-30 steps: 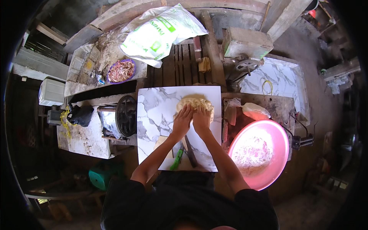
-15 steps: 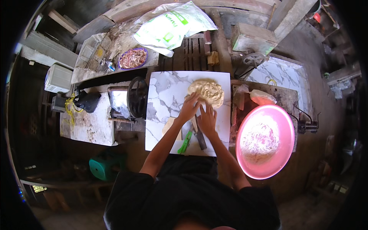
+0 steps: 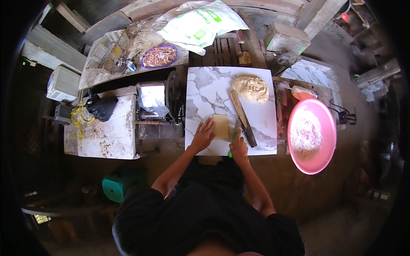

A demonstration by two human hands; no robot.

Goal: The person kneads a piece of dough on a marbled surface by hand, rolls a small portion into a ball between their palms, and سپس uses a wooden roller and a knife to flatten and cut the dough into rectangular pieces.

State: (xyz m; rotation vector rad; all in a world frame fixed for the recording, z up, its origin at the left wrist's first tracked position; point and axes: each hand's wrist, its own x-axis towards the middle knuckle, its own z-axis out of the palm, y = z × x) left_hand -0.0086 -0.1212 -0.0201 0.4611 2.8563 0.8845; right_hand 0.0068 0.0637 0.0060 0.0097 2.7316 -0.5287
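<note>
On the marble-patterned board (image 3: 207, 91) lies a flat, pale yellow rectangle of dough (image 3: 221, 127). My left hand (image 3: 204, 134) rests at its left edge, fingers stretched out and flat. Beside its right edge, my right hand (image 3: 239, 147) is closed around a green utility cutter (image 3: 233, 138), whose blade end is hard to make out. Just right of that hand lies a long tool with a pale wooden part (image 3: 238, 106) and a dark flat part (image 3: 249, 135). A folded, lumpy mass of dough (image 3: 251, 88) sits at the board's far right.
A pink basin (image 3: 314, 160) of white flour stands right of the board. To the left are a machine with a dark wheel (image 3: 173, 96) and a black bag (image 3: 102, 107). Behind are a purple-rimmed plate (image 3: 159, 66) of shreds and a white sack (image 3: 203, 27).
Both hands have left the lumpy dough and come nearer. The left now rests on the flat dough; the right has taken hold of the green cutter. My view has shifted.
</note>
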